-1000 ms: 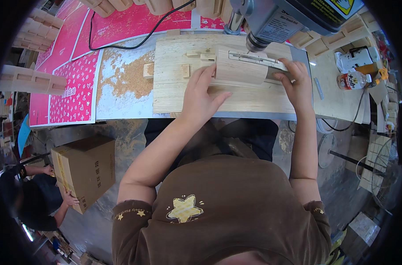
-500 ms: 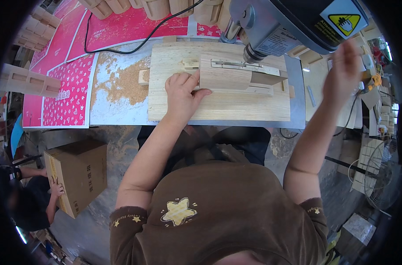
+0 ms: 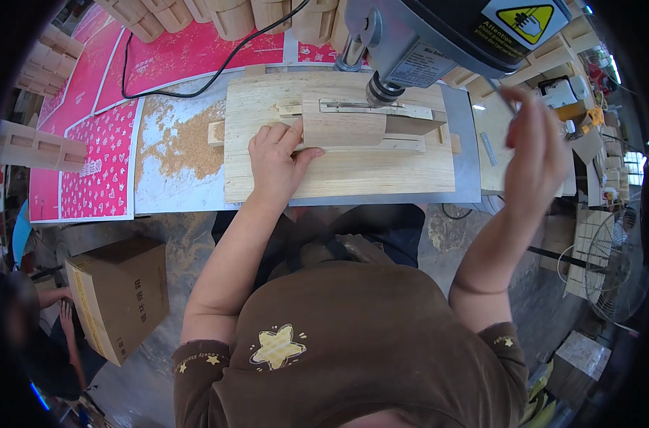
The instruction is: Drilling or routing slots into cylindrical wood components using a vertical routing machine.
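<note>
My left hand (image 3: 276, 162) is closed on the left end of a pale wooden block (image 3: 342, 128), its thumb along the near side. The block lies on a light wooden board (image 3: 367, 175) and has a long slotted strip (image 3: 374, 108) along its far side. A thin flat plate (image 3: 415, 125) stands at its right end. Over the block's far side hangs the chuck (image 3: 383, 91) of a grey bench drill (image 3: 417, 43); whether a bit touches the wood is hidden. To the right, my blurred right hand (image 3: 540, 153) is closed round the drill's lever (image 3: 501, 93), by a red knob.
Sawdust (image 3: 185, 146) covers the metal table left of the board. Wooden pieces (image 3: 231, 18) line the back, and a black cable (image 3: 217, 75) crosses the pink sheet. On the floor at left, another person handles a carton (image 3: 121, 296). A fan (image 3: 610, 267) stands at right.
My right hand has come down and toward me from beside the drill head. My left hand stays on the block. The view has shifted slightly, and the other person's hands have moved on the carton.
</note>
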`<action>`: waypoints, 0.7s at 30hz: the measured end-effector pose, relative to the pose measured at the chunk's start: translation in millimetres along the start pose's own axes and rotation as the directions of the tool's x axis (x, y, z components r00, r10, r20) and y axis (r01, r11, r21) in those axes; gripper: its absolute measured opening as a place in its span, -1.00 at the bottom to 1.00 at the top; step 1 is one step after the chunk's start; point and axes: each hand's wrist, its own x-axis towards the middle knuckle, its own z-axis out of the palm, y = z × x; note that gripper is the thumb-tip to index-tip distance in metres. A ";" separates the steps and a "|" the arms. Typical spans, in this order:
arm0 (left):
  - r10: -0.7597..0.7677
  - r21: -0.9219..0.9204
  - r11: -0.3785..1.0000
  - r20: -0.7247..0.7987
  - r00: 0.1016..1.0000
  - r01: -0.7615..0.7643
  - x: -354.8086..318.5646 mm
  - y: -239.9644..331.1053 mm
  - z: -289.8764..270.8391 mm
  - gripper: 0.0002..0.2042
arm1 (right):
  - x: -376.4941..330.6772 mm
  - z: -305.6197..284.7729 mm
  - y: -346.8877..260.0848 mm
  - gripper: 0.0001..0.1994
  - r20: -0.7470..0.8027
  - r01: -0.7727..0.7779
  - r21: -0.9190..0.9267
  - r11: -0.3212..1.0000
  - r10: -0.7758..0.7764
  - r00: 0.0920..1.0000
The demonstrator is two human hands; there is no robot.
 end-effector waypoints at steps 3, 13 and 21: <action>-0.006 -0.010 1.000 0.015 1.000 0.006 2.1 2.8 -1.0 -0.49 | -44.9 26.1 13.8 -0.75 -0.021 -0.162 0.246 0.956 0.172 0.985; -0.022 -0.015 1.000 0.029 0.999 0.022 3.3 4.5 2.8 -0.49 | -52.6 44.9 63.2 -0.84 -0.218 0.236 0.170 0.957 -0.197 0.956; -0.006 -0.040 0.999 0.050 0.999 0.008 13.3 35.3 26.4 -0.49 | 108.8 24.2 26.3 -0.71 -0.129 0.168 -0.107 0.980 -0.182 0.975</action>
